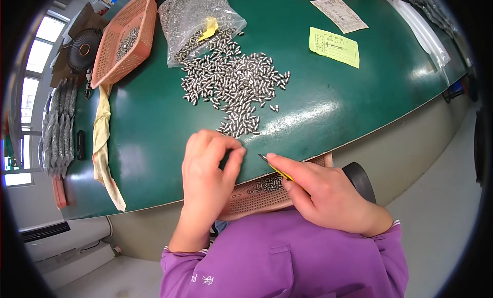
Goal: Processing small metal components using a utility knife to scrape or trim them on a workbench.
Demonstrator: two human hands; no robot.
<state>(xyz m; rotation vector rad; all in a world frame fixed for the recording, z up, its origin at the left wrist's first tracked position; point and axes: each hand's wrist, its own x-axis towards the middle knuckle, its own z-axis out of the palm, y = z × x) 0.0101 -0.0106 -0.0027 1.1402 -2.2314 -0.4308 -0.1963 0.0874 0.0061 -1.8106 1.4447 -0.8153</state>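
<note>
My left hand (209, 162) is over the table's near side, thumb and forefinger bent together in a pinch. Whatever lies between those fingertips is too small or hidden to make out. Just beyond it is the near end of a pile of small, shiny metal pointed parts (233, 79). In my right hand (321, 192) is a slim yellow knife-like tool (280, 172) with a dark pointed tip. Its tip points toward my left fingertips, a short distance apart from them. Below both hands, a pink basket (257, 205) holding more metal parts sits partly under the table edge.
A clear plastic bag (192, 20) of parts lies open behind the pile. Left of it stands a pink basket (138, 56); a yellowish cloth strip (101, 138) lies nearer. Filled bags (59, 128) are at far left. Two paper slips (334, 47) lie on the green table (154, 159).
</note>
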